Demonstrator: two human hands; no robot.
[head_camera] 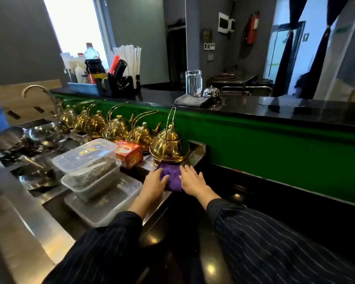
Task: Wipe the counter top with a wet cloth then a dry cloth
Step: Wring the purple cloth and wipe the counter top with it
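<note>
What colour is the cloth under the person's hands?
Purple. The cloth lies between both hands on the counter, seen clearly in the head view.

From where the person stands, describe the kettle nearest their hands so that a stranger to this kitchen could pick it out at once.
Find the green wall panel under the black bar top; a row of gold kettles runs along its foot. Take the kettle at the right end, beside the red box. Unlike its neighbours, it stands directly behind the purple cloth.

Left hand point(154, 182) and right hand point(193, 181) lie flat, palms down, fingers spread, side by side.
</note>
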